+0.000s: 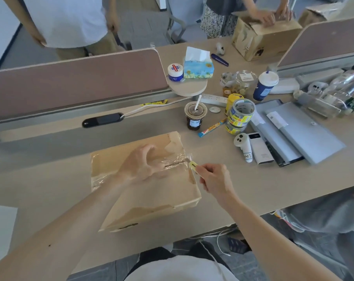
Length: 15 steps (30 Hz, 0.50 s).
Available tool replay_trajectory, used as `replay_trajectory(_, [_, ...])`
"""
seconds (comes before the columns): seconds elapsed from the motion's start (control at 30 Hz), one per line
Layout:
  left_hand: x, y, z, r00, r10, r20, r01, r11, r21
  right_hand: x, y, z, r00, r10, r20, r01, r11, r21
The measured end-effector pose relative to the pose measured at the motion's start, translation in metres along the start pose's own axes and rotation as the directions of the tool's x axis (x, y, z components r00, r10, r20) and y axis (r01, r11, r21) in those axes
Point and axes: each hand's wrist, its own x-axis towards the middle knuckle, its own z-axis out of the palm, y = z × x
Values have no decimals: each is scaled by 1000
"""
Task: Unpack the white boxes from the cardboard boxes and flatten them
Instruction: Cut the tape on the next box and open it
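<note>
A taped cardboard box lies closed on the desk in front of me. Clear tape runs across its top seam. My left hand rests on the box top with fingers curled, pressing down near the seam. My right hand grips a small yellow cutter, whose blade touches the tape at the box's right edge. No white box is visible. A second cardboard box stands at the far side of the desk, with another person's hands on its flaps.
Right of the box lie tape rolls, an iced drink cup, a white controller, a power bank and grey folders. A desk divider runs behind. Two people stand beyond the desk.
</note>
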Motion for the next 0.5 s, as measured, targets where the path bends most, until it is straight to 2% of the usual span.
replay_trajectory(0.1, [-24,-5,-7,999,-48,-5,43,923,-383,-9,-27,30,993,11,114,-28,989,144])
replay_trajectory(0.17, [-39,-9,-11,999,-27,43,46,847,-529,-12,-41,56,981,62,184,-106,966,236])
replay_trajectory(0.37, [-77,-39,-30,999,39,24,-7,640,-768,-30,-74,142,928,179,325,-246,953,178])
replay_trajectory(0.5, [-95,-75,-41,999,-9,-37,-29,481,-876,-39,-83,188,919,155,362,-192,979,68])
